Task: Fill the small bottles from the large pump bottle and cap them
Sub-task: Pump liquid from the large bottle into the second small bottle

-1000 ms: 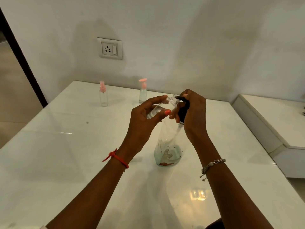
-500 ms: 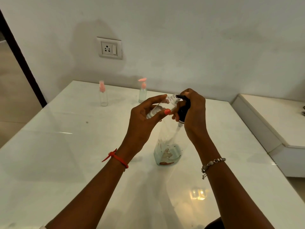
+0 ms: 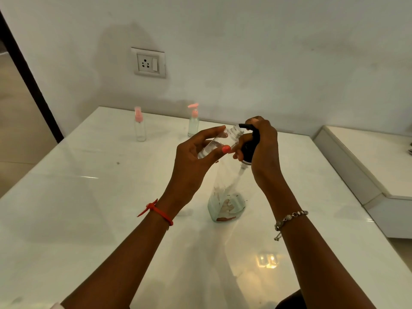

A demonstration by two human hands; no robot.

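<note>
Two capped small bottles stand at the far left of the table (image 3: 89,197), near the wall: a spray bottle (image 3: 140,130) with a pink top, then a pink-pump bottle (image 3: 193,126) to its right. Neither has shifted over the last second. Both are well apart from the work in the middle.

Next comes the left hand (image 3: 191,166), thumb and fingers wrapped round a third small bottle (image 3: 217,144). The bottle is uncapped and tilted, with its threaded mouth turned up and to the right. That hold looks the same as a second ago, with the same tilt and the same place above the table.

Below and right of it, the large pump bottle (image 3: 227,197) stands upright on the table with only a shallow layer of liquid at its base. The right hand (image 3: 265,148) is curled over its black pump head (image 3: 250,146), whose nozzle (image 3: 243,126) reaches left to the mouth of the held bottle. It is just at the rim, though I cannot tell whether it touches. Against the earlier pictures the head may sit a touch higher, but the shift is too slight to separate from camera movement.

So almost nothing has changed, which I read as the filling step being mid-way. The hands are holding alignment between or during pump strokes. How full the held bottle is cannot be made out, and its cap is not visible. Filling and capping this bottle remain to be done, and the low level in the large bottle may make strokes less productive.
</note>
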